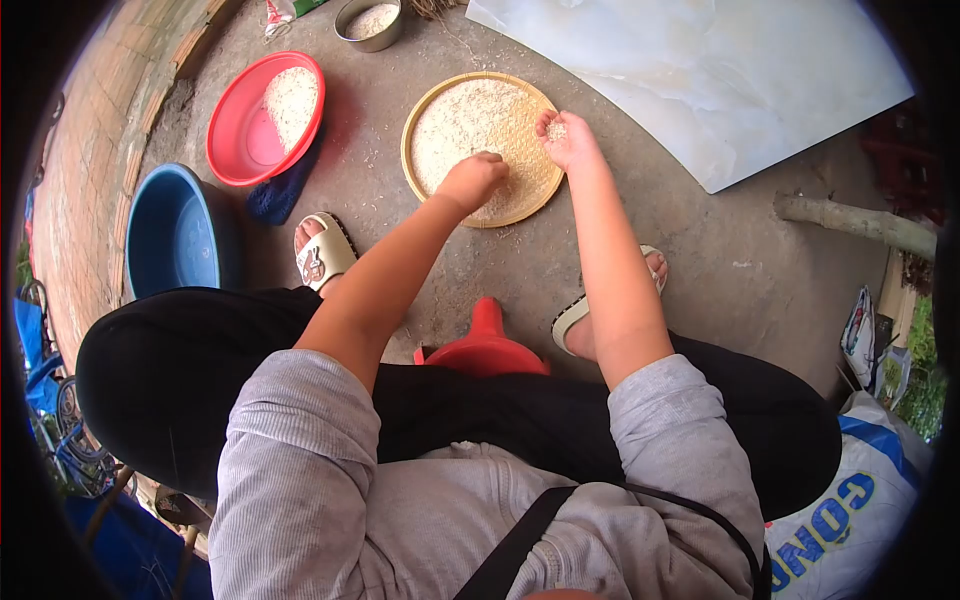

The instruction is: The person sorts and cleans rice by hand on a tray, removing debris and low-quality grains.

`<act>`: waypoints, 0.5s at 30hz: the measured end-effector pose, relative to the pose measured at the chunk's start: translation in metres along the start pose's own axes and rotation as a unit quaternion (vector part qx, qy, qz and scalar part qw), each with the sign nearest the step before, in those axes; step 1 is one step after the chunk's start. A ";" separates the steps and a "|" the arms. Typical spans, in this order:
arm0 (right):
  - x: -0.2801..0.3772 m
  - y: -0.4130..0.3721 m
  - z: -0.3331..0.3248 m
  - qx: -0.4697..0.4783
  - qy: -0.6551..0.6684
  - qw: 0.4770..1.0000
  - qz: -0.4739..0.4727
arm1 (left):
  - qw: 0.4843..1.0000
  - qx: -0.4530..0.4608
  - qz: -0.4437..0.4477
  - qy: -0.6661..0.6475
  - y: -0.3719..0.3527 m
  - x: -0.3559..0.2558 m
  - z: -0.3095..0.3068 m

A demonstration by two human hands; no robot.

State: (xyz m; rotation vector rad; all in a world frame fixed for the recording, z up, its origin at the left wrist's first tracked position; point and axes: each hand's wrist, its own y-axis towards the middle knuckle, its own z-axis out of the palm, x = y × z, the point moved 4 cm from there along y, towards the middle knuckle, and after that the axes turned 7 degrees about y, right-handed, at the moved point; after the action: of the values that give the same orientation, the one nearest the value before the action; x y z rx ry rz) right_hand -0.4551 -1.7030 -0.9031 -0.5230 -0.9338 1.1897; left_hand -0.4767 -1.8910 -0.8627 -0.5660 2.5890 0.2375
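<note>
A round woven bamboo tray [407, 150] lies on the ground in front of me, with pale rice grains [465, 118] spread over much of it. My left hand [475, 183] is over the tray's near part, its fingers curled and pinched together. Whatever it may hold is hidden. At the tray's right rim, my right hand [572, 142] is turned palm up with fingers bent, cupping a small amount of rice grains [556, 131].
To the left stand a red basin [222, 140] with rice in one side and a blue tub [175, 235]. A metal bowl [385, 38] holds grain at the back. A marbled sheet [700, 90] lies at the right, near a wooden pole [855, 222]. A red stool [485, 350] is beneath me.
</note>
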 end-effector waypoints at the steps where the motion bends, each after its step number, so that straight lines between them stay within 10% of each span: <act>1: -0.002 -0.001 0.002 0.008 -0.032 0.999 -0.003 | 0.997 -0.036 -0.050 -0.040 0.009 0.010 -0.014; 4: -0.011 -0.002 0.009 0.045 -0.119 0.992 0.005 | 0.971 -0.170 -0.125 -0.107 0.031 0.019 -0.062; 8: -0.032 -0.014 0.019 0.097 -0.144 0.984 0.040 | 0.938 -0.049 -0.120 -0.321 0.056 0.000 -0.075; 10: -0.034 -0.020 0.023 0.089 -0.107 0.989 0.044 | 0.986 -0.131 -0.013 -0.098 0.056 -0.009 -0.081; 13: -0.028 -0.018 0.025 0.091 -0.084 0.991 0.044 | 0.979 -0.098 -0.161 -0.073 0.041 0.015 -0.067; 15: -0.020 -0.011 0.019 0.099 -0.094 0.990 0.043 | 0.992 -0.079 -0.099 -0.011 0.022 0.012 -0.051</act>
State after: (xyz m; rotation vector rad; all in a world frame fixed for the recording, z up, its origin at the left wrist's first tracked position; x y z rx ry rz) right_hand -0.4667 -1.7274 -0.8912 -0.2976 -0.9462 1.4117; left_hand -0.5167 -1.8882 -0.8228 -0.8679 2.4849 0.3820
